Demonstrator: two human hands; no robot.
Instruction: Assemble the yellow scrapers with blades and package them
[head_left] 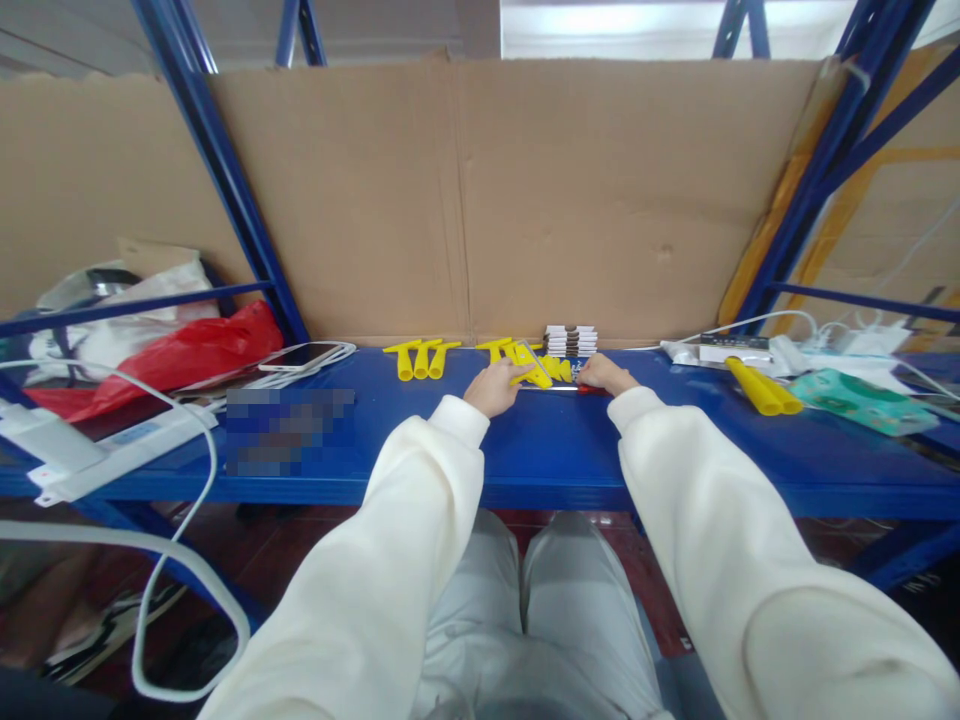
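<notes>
At twelve o'clock on the blue shelf [559, 440], the work in hand: one yellow T-shaped handle [538, 376], apparently grasped by the left hand [491, 388].

Right hand [606, 376]: toward one o'clock, fingers curled, just beside a red item [591, 391]; whether it grips this cannot be told.

Beyond the hands, between twelve and one: two stacks of white-and-dark pieces [570, 341], seemingly stock not yet used.

At twelve, just beyond the left hand: further yellow handles [493, 347], partly overlapping, count unclear.

At eleven: three yellow handles [421, 360] in a row, set apart; perhaps a finished lot, though nothing visible confirms it.

At two: a pair of yellow tubular pieces [763, 388], beside a green packet [862, 400].

Progress, as judged: partway; one piece under the hands, stacks remaining, total undetermined.
</notes>
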